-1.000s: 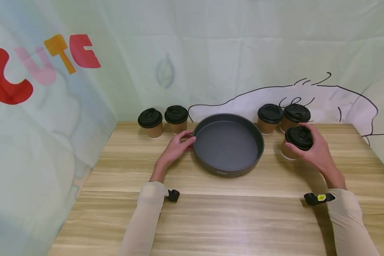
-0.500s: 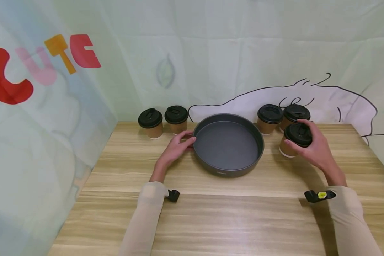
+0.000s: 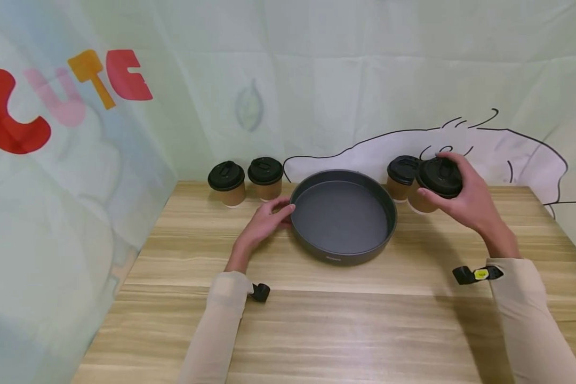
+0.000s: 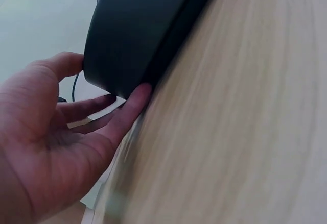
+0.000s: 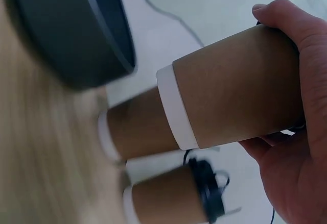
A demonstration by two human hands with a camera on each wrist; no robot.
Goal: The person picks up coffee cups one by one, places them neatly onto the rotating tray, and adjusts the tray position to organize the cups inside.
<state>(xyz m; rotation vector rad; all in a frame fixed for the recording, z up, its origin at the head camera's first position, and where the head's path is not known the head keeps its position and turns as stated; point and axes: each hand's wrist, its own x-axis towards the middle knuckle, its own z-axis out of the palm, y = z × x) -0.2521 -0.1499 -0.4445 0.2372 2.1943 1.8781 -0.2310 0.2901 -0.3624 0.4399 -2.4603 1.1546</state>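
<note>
My right hand [image 3: 436,177] grips a brown paper cup [image 3: 420,202] with a black lid by its top. It holds the cup off the table, just right of a round dark pan [image 3: 345,256]. In the right wrist view the held cup [image 5: 235,96] hangs clear of the wood, with the pan [image 5: 66,30] to its left. My left hand [image 3: 273,210] rests on the table with its fingers against the pan's left wall. The left wrist view shows those fingers [image 4: 127,112] fairly straight along the pan's wall [image 4: 143,30].
Two lidded cups [image 3: 226,183] [image 3: 265,177] stand at the back left of the wooden table [image 3: 317,330]. Another cup [image 3: 400,176] stands at the back right; one behind the held cup is hidden. Printed cloth walls close in the back and left.
My right hand has lifted the cup off the table and carried it up and to the left, toward the pan. The left hand has stayed at the pan.
</note>
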